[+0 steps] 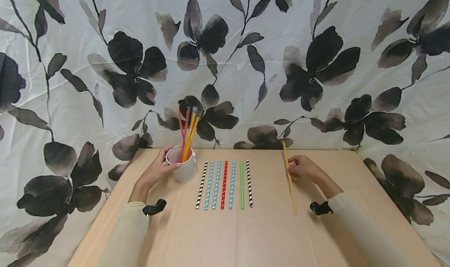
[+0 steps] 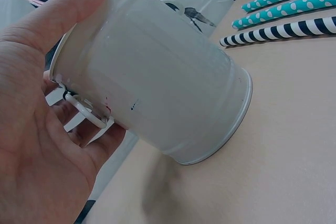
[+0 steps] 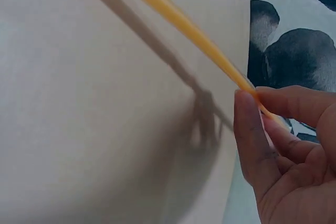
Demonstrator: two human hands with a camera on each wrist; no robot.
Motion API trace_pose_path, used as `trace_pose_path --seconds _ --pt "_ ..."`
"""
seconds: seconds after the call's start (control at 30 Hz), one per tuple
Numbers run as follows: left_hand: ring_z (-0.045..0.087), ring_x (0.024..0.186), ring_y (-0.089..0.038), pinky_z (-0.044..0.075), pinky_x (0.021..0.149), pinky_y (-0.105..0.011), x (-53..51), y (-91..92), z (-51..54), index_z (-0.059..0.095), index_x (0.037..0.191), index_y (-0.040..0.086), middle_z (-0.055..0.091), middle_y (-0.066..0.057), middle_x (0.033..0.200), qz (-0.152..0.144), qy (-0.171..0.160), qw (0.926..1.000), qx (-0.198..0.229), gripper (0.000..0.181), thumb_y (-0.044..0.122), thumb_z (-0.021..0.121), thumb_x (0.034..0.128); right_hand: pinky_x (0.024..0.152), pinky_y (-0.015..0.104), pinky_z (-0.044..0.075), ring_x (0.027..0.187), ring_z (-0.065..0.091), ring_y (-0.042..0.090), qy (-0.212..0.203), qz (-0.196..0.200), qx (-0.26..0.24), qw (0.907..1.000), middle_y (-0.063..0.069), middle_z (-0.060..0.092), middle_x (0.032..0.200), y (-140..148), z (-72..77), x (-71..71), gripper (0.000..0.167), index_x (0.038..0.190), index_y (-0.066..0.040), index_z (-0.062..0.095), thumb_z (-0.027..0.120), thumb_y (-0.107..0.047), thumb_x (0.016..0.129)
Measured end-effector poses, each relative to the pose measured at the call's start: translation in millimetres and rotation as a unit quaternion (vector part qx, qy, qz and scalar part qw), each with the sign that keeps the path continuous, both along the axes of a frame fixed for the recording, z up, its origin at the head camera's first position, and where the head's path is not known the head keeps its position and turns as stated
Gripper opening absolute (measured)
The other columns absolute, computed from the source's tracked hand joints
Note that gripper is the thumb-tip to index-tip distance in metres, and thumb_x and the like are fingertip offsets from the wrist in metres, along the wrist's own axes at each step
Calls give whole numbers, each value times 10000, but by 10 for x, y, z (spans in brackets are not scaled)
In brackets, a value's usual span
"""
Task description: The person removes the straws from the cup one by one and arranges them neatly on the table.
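Note:
My left hand (image 1: 156,172) grips a small white metal pail (image 1: 186,172) by its rim and side, thumb across the near edge. Red straws (image 1: 181,122) and yellow straws (image 1: 191,136) stick up out of it. Whether the pail's base rests on the table is unclear. On the right, my right hand (image 1: 305,168) pinches a single yellow straw (image 1: 291,188) between thumb and fingertips. In the right wrist view this yellow straw (image 3: 194,32) is held above the table, its shadow falling beside it. The pail's wire handle (image 2: 84,111) hangs at its side in the left wrist view.
Between the hands lies a row of patterned paper straws: black-and-white striped ones (image 1: 201,185) at both ends, with blue dotted (image 1: 217,185), red (image 1: 224,185) and green (image 1: 241,185) ones between. A floral cloth (image 1: 246,83) hangs behind the wooden table (image 1: 267,235).

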State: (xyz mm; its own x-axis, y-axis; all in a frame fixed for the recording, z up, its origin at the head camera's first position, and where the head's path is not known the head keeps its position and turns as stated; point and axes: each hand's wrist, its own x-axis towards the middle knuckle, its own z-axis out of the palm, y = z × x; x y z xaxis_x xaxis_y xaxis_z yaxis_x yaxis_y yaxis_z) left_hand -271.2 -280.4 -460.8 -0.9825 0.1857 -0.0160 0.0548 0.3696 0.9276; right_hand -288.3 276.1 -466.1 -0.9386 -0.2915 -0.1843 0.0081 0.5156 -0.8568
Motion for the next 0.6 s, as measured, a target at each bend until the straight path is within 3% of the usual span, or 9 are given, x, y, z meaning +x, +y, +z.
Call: trace_pose_path --seconds 0.33,0.6 --pt "244 1472 -408 195 1164 -672 4 5 6 183 1594 134 286 -176 1588 30 52 10000 5 915 299 769 911 663 330 566 696 649 196 -77 -157 406 9990 176 676 865 110 -129 -12 397 1248 194 503 641 16 921" --pt "250 1471 -394 192 1171 -657 11 11 9 189 1594 149 292 -162 1586 70 -32 9999 137 915 282 777 906 681 310 550 713 636 192 -145 -378 1137 9927 137 643 880 95 -162 -6 378 1191 126 567 720 -43 889"
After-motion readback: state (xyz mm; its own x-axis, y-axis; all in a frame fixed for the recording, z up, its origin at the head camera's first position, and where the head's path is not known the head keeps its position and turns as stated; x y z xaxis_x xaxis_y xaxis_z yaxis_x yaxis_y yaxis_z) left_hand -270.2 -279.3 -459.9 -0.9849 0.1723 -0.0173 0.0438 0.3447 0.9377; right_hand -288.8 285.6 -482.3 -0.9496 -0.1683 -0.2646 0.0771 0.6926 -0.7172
